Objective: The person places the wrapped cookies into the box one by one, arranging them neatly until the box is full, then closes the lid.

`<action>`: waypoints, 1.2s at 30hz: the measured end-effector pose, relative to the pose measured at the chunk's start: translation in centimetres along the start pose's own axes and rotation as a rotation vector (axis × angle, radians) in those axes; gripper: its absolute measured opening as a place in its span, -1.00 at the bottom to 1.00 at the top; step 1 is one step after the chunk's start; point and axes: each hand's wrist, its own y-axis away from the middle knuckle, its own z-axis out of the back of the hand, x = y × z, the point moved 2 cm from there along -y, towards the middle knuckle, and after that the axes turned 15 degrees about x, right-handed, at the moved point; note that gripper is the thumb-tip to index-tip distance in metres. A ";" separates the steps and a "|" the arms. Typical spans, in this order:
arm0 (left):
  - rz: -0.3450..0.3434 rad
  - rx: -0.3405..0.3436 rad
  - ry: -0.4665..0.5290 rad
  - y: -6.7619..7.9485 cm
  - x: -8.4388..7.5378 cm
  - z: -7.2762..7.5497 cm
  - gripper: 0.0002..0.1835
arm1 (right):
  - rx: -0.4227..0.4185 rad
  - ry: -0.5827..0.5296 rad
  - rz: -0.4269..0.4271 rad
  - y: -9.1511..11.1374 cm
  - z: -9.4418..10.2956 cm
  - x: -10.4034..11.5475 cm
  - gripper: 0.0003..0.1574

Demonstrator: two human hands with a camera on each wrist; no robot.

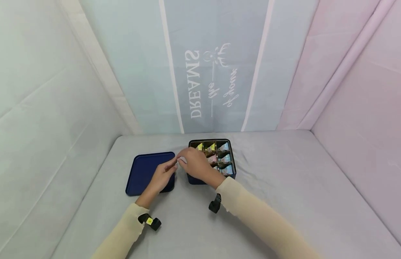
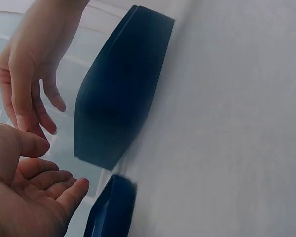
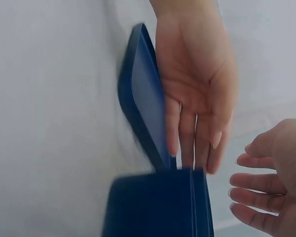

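My left hand and right hand meet in the head view, between a dark blue lid and a dark blue box. The left wrist view has my left hand palm up with relaxed fingers, below the loosely hanging fingers of the right hand. From the right wrist, the left hand shows nearly straight fingers and the right hand has relaxed fingers reaching toward it. Neither wrist view shows a thing held. Wrapped triangular snacks sit in the box's compartments, partly hidden by my right hand.
The lid lies flat left of the box, its raised rim upward. Grey cloth covers the table. Fabric walls stand behind it and on both sides. Each wrist carries a small black camera.
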 end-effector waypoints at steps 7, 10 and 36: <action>-0.017 -0.011 -0.046 1.0 0.5 2.2 -0.48 | 0.126 -0.061 -0.007 0.2 -1.6 1.5 -0.65; -0.002 -0.030 -0.062 1.5 0.8 3.0 -0.49 | 0.173 -0.034 -0.007 0.3 -2.7 2.1 -0.62; 0.263 -0.095 -0.004 5.3 3.0 7.6 -0.32 | 0.281 -0.199 -0.097 2.4 -8.8 5.6 -0.19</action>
